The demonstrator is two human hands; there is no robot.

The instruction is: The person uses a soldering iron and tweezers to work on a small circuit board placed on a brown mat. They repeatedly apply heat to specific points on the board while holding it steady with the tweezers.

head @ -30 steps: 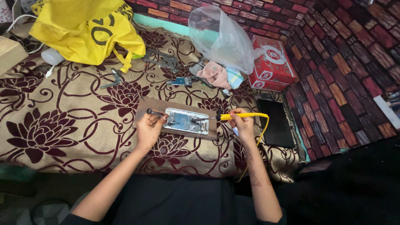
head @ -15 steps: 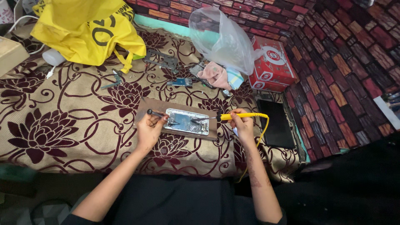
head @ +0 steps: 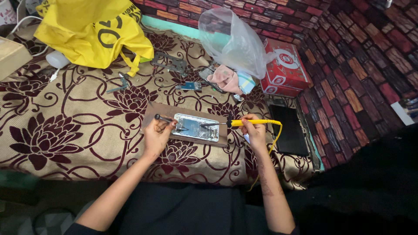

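Soldering iron (head: 244,123) over opened phone (head: 196,127)

Single head-worn view, steeply downward, fairly near, over floral cloth (head: 78,130) and both forearms

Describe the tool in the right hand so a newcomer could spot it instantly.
Start at the brown board on the flowered cloth, where an opened phone lies. The right hand holds a soldering iron over it: the only yellow-handled tool, trailing a yellow cord.
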